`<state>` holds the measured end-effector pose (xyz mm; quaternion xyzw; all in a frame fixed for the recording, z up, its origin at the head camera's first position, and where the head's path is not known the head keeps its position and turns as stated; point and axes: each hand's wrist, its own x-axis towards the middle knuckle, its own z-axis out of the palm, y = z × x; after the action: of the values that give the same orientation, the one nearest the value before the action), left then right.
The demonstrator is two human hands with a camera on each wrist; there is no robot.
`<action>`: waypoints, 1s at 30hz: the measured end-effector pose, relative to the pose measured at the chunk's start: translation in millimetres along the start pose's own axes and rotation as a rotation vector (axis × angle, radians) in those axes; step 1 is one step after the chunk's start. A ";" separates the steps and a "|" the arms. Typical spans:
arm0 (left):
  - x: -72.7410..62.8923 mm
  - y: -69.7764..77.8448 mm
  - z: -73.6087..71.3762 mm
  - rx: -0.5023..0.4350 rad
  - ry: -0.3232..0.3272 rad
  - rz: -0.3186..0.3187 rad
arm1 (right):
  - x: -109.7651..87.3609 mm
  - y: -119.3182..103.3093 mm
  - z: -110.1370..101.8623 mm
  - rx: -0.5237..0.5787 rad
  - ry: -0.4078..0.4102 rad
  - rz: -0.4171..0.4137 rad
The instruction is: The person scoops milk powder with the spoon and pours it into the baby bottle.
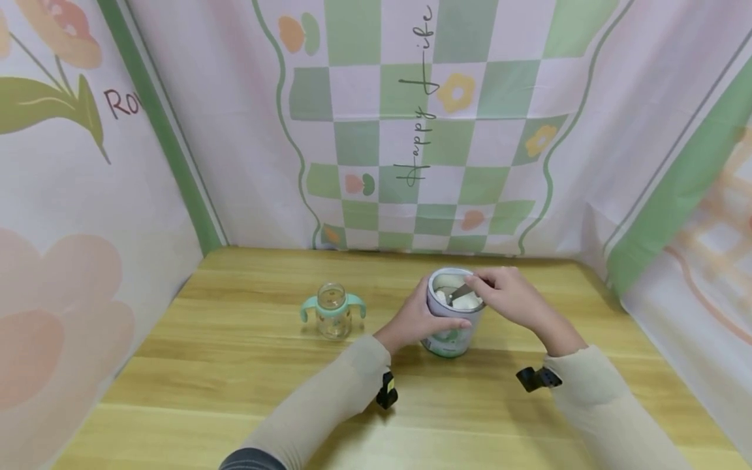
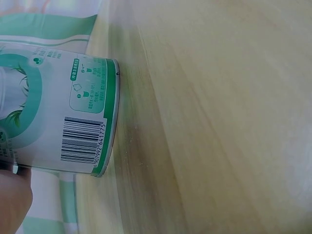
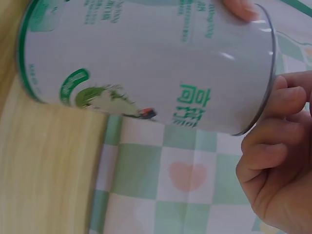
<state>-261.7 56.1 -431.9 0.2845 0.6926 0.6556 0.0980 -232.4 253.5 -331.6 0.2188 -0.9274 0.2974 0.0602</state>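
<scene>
A white and green milk powder can [image 1: 449, 343] stands without its lid, white powder showing inside. My left hand [image 1: 418, 318] grips its side, the thumb reaching across the front. Over the can's mouth, my right hand [image 1: 512, 295] pinches the handle of a grey spoon [image 1: 462, 292], whose lower end is in the powder. The left wrist view shows the can's barcode side [image 2: 83, 139] and its green bottom band. Seen from the right wrist, the curled fingers [image 3: 273, 151] are right at the metal rim, and the spoon is hidden there.
Left of the can, a clear baby bottle [image 1: 333, 323] with mint green handles stands uncapped on the wooden table [image 1: 235, 365]. Printed curtains [image 1: 405, 143] with green checks hang along the back edge and both sides. A black wrist camera [image 1: 537, 378] sits at the right cuff.
</scene>
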 end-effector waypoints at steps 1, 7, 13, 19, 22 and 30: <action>0.2 -0.1 0.0 -0.002 0.000 0.004 | -0.8 1.7 0.5 0.000 0.017 -0.002; 1.3 -0.5 -0.1 -0.010 -0.007 0.023 | -7.8 8.4 3.3 0.002 0.120 -0.026; 0.9 0.0 0.1 -0.007 -0.002 0.018 | -11.6 13.3 5.8 -0.021 0.228 -0.118; 0.4 -0.7 0.3 0.002 0.005 0.010 | -13.2 19.1 8.3 -0.043 0.272 -0.166; 0.5 -1.6 0.2 0.006 0.008 0.006 | -13.9 20.7 8.8 -0.049 0.273 -0.171; 1.8 -2.9 -0.3 0.002 -0.002 0.033 | -15.7 23.2 7.1 0.004 0.287 -0.101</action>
<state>-264.1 56.8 -434.2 0.2967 0.6884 0.6561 0.0874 -228.5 272.1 -353.3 0.2203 -0.8965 0.3241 0.2066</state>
